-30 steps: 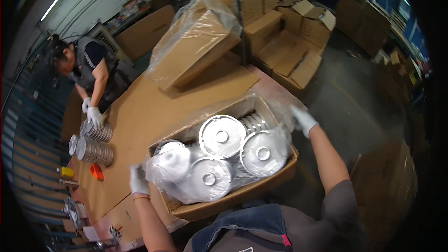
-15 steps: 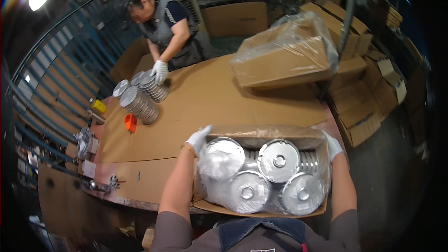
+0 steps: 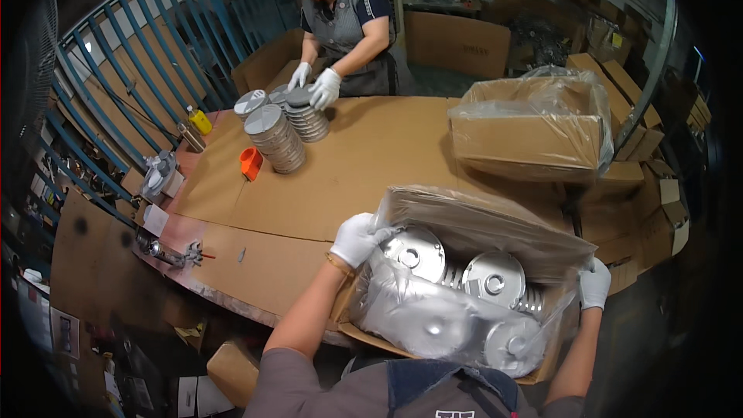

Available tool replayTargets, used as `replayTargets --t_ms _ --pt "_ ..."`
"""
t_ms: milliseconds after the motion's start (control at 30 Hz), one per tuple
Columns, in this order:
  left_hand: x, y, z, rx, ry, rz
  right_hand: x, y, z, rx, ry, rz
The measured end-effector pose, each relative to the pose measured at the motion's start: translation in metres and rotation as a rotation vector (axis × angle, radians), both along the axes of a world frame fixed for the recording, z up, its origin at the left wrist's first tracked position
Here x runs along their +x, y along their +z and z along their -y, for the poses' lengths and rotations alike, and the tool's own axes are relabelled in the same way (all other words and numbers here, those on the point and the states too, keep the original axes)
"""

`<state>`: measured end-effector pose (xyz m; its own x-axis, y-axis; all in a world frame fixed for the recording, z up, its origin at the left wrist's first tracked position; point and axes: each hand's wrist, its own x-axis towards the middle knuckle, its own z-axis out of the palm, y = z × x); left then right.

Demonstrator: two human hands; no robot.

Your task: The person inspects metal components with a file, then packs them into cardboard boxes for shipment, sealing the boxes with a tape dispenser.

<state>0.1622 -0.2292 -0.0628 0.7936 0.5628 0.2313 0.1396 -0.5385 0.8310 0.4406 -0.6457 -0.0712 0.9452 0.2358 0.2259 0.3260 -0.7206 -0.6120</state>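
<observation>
Even overhead light, fairly bright on the cardboard-covered table (image 3: 364, 162). Glare on the plastic wrap and metal discs (image 3: 457, 279) near the table's edge. Heavy fisheye bending, black vignette all around; far background soft, dim.

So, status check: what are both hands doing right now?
Left hand and right hand grip opposite ends of the box of metal discs. Plastic liner covers discs. Table ahead.
</observation>
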Motion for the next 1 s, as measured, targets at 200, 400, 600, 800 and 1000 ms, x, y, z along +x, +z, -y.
replayTargets --t_ms 200,400,600,800,1000 --pt "-0.010 -0.015 0.032 -0.772 -0.060 0.106 -0.058 0.013 -0.024 0.841 0.198 -0.241" --pt "-0.001 0.027 0.083 -0.515 -0.537 0.150 -0.127 0.017 -0.046 1.280 0.465 -0.370" --pt "-0.037 0.013 0.150 0.055 -0.940 -0.615 -0.184 0.006 -0.067 -0.326 1.065 0.162" --pt "-0.114 0.036 0.109 -0.618 -0.308 0.113 -0.138 0.072 -0.017 0.055 1.039 -0.381" --pt "-0.107 0.020 0.085 0.597 -0.181 -0.459 -0.091 0.037 -0.084 0.436 0.647 -0.150"
